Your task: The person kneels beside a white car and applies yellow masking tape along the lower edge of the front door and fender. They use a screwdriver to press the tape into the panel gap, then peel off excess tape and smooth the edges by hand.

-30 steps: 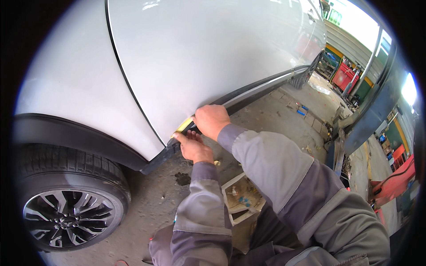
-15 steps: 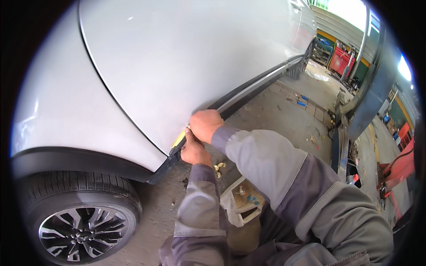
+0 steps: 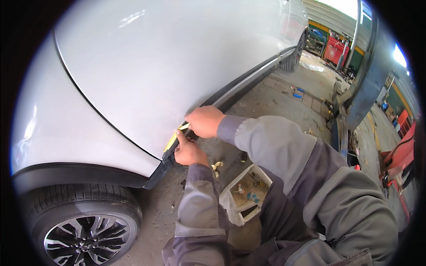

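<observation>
A strip of yellow masking tape runs along the lower edge of the silver car door, just above the dark sill trim. My left hand is at the tape, one finger pressed on it and the other fingers curled against the trim. Slightly higher and to the right, my right hand pinches the tape's end, which lifts off the door between the two hands. The fingertips of my right hand are partly hidden by its own knuckles.
A wheel stands at lower left. Beside my knees sits a white plastic container with small bits inside. Scraps of yellow tape lie on the floor. Blue-handled tools lie farther off, near a blue lift post.
My right hand has drawn slightly away from my left, and a length of yellow tape now shows between them. The whole view has shifted a little.
</observation>
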### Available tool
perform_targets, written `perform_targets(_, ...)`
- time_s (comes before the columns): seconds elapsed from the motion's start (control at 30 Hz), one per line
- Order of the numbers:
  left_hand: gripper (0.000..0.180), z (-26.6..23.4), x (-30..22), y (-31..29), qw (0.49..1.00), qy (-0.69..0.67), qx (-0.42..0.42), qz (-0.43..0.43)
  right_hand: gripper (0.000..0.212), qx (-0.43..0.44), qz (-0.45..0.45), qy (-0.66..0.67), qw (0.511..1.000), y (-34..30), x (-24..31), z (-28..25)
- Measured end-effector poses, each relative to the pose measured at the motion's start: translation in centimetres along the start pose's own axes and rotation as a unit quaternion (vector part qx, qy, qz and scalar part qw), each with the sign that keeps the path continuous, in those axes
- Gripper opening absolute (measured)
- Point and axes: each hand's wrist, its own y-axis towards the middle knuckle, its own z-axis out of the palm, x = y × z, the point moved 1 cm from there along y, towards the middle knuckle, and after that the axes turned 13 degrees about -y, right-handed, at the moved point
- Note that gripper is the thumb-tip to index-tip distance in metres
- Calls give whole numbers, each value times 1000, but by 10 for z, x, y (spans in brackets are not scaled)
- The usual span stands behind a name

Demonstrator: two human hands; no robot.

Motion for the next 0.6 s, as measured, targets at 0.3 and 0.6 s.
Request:
perform_targets(0.3, 43, 0, -3, -3, 998, 56, 9, 30, 12, -42, 148, -4, 988, 7, 11, -3)
perform_targets(0.6, 39, -22, -32, -7, 638, 555, 358, 396, 11, -57, 202, 36, 977, 9, 16, -3)
